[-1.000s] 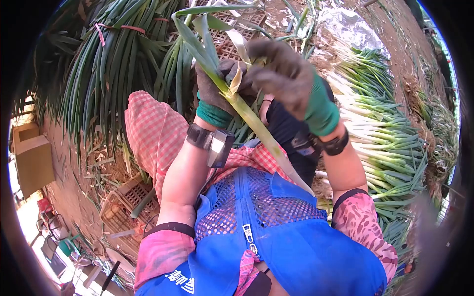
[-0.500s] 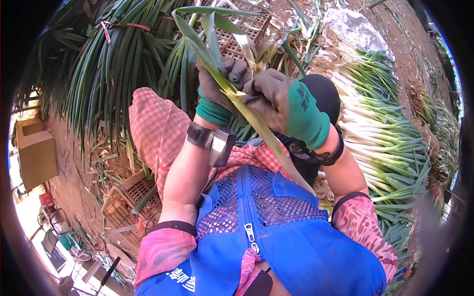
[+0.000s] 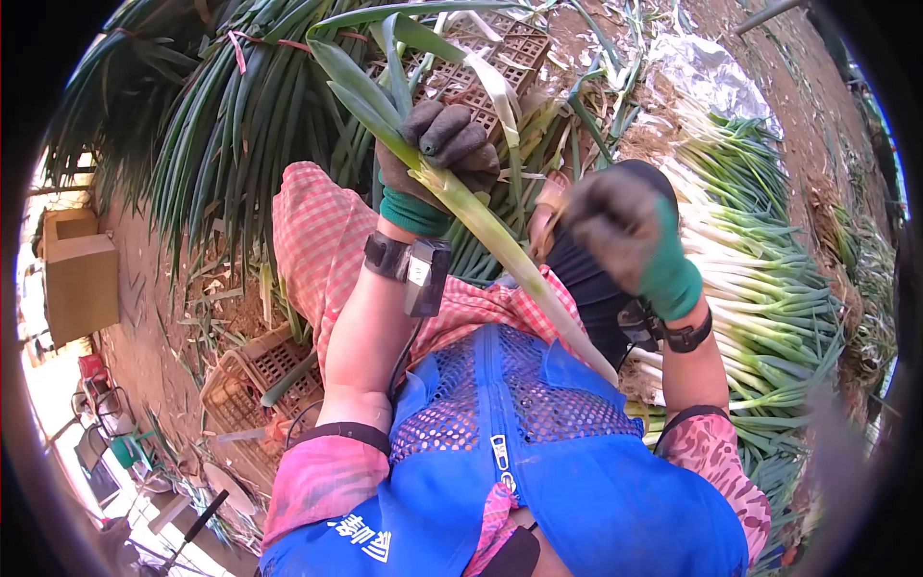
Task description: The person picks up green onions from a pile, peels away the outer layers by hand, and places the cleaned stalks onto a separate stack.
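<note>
A long green onion lies slantwise across my lap, its white end by my vest and its green leaves pointing up and away. My left hand, in a grey and green glove, is closed around its upper stalk. A peeled leaf strip hangs from the top, just beyond the fingers. My right hand, gloved the same way, is off the stalk to the right above my dark-clad knee. Motion smears its fingers, so what they hold, if anything, is hidden.
Bundled green onions stand at the upper left. A long row of peeled onions lies at right beside a silvery sheet. Plastic crates are ahead and at lower left. A cardboard box sits at far left.
My right hand has left the stalk and moved right, and a leaf strip now hangs down beyond my left hand. My left hand has kept its grip on the onion.
</note>
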`<state>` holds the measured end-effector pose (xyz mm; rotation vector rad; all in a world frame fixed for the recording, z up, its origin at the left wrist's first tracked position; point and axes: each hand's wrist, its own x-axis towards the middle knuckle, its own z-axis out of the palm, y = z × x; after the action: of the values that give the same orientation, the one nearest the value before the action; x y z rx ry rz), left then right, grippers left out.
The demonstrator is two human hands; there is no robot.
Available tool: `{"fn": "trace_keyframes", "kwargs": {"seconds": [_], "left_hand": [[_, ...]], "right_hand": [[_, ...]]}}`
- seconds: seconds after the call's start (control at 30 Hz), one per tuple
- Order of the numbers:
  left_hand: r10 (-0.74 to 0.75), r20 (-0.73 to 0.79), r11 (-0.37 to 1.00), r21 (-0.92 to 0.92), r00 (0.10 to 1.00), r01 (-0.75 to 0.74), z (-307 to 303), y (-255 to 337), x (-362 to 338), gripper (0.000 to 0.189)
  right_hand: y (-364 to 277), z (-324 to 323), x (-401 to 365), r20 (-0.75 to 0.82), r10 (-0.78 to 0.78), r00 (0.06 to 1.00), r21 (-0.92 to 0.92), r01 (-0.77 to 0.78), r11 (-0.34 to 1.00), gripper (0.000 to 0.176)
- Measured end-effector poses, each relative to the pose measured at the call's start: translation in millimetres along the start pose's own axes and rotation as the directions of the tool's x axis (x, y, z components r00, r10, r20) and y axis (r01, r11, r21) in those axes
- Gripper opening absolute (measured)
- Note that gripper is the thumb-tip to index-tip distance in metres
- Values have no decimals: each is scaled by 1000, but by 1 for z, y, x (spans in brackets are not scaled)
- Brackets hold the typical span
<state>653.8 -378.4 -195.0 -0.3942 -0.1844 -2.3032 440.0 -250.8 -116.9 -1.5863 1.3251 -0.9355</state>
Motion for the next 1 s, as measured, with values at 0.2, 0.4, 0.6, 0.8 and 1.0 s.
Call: {"fn": "trace_keyframes", "kwargs": {"seconds": [0.2,0.4,0.6,0.8,1.0], "left_hand": [[57,118,995,74,991,-66,17,16,5,19],[373,-142,822,508,917,-256,84,83,49,66],[209,118,154,976,971,-152,85,-5,22,49],[123,-396,337,879,910,337,109,-37,-43,37],[138,-518,225,847,844,482,150,-1,-90,34]], "right_hand": [[26,-61,8,-312,-46,949,600,234,765,55],[-22,47,-37,497,459,736,176,-604,778,33],[-36,50,16,-259,223,940,500,-67,864,37],[-30,61,55,-170,-671,721,-678,409,611,55],[42,74,55,-94,-703,705,-432,608,667,44]]}}
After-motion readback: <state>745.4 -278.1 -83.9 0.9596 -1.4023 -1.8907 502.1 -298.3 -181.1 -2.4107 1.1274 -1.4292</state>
